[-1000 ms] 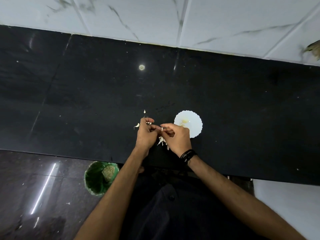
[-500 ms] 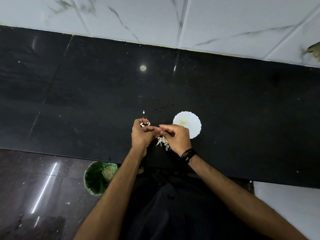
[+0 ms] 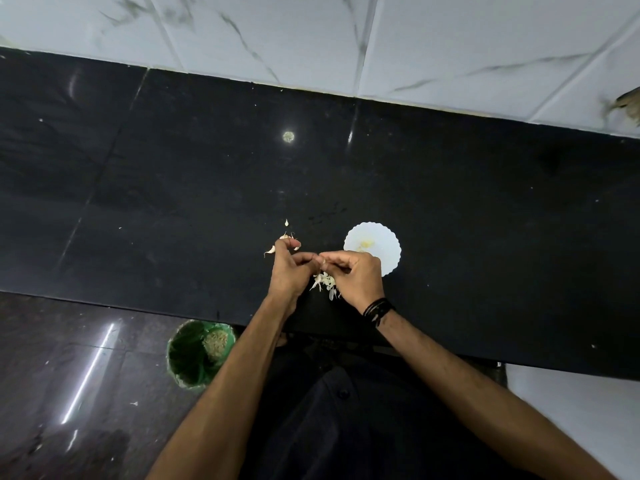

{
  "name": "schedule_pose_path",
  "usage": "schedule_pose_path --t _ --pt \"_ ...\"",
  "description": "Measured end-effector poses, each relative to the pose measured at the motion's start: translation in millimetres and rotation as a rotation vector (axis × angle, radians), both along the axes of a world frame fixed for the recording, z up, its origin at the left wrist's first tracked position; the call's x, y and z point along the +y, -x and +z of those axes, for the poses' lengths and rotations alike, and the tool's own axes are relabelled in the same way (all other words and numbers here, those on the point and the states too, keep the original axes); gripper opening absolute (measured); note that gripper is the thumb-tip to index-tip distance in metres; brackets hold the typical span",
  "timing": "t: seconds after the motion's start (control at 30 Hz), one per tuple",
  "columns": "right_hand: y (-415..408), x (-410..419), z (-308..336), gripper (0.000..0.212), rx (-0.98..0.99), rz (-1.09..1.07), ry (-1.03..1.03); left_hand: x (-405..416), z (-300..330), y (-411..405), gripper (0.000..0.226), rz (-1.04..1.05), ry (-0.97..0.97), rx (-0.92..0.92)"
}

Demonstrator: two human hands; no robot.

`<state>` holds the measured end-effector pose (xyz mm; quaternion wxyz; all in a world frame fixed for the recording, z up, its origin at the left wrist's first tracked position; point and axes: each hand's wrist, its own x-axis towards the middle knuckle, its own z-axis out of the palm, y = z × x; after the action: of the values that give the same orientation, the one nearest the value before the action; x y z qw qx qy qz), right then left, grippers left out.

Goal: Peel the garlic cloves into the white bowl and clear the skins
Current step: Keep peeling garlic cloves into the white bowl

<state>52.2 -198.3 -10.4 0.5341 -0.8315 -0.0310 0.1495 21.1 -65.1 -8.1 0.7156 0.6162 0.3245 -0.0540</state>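
Garlic clove (image 3: 320, 260), barely visible, is pinched between the curled fingertips of the left hand (image 3: 289, 268) and right hand (image 3: 353, 275), which meet over the black counter (image 3: 485, 237). Skins (image 3: 323, 282) lie beneath them; loose cloves (image 3: 270, 250) sit beside the left hand. The bowl (image 3: 384, 242) sits just beyond the right hand.

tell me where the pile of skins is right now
In the head view the skins lie on the black counter near its front edge, between the two hands, just left of the white bowl.
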Motion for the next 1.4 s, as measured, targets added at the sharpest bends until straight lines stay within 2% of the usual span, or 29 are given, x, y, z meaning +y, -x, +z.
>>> schedule_pose_path --t 0.23,0.43,0.6,0.83,1.17,1.4 --pt "0.7 0.7 5.5 0.009 0.106 -0.003 -0.050 -0.6 -1.0 3.2 0.044 -0.011 -0.014 -0.053" --pt "1.0 3.1 20.0 0.007 0.358 -0.122 -0.283 6.1 -0.8 6.0 0.042 -0.057 -0.039 -0.127" --pt "0.4 3.6 20.7 0.004 0.365 -0.161 -0.232 10.3 2.5 8.9 0.044 -0.122 -0.105 -0.167" --pt "0.6 7.0 21.3 0.008 0.409 -0.221 -0.265 12.4 2.3 9.9 0.048 -0.198 -0.187 -0.186" --pt "0.3 13.1 27.0 0.010 0.602 -0.355 -0.439 8.9 4.7 8.3 0.045 -0.325 -0.487 -0.318" --pt "-2.3 13.9 27.6 0.007 0.616 -0.397 -0.477 12.1 7.3 8.1 0.046 -0.317 -0.563 -0.368"
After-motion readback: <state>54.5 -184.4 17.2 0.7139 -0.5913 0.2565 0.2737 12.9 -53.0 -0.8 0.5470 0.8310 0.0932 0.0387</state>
